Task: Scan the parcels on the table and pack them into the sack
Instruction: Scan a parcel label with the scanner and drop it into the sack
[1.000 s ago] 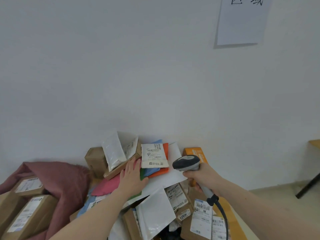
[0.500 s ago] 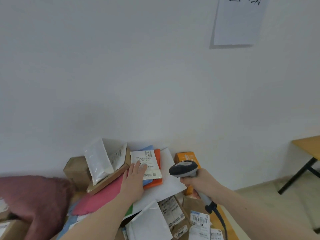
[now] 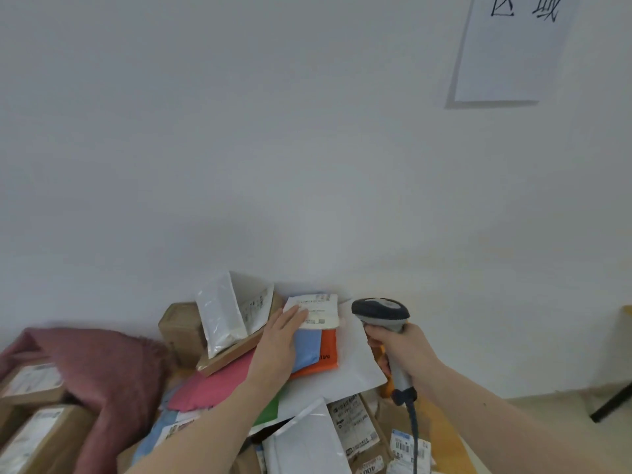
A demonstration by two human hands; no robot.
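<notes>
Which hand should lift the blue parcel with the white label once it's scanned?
Left. The left hand already lies flat on the blue parcel, fingers touching its white label. The right hand is occupied gripping the barcode scanner.

You've got a plain white wall [image 3: 273, 131] filling most of the view, with a paper sign [image 3: 513, 53] stuck up top right showing two handwritten characters. Far right, another wooden table's corner [image 3: 626, 311] and dark leg [image 3: 612, 403] peek in over the pale floor [image 3: 547, 405].

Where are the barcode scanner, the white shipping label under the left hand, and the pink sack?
barcode scanner [image 3: 380, 310], head view, its dark head.
white shipping label [image 3: 321, 311], head view, its middle.
pink sack [image 3: 113, 364], head view, its folded cloth.
</notes>
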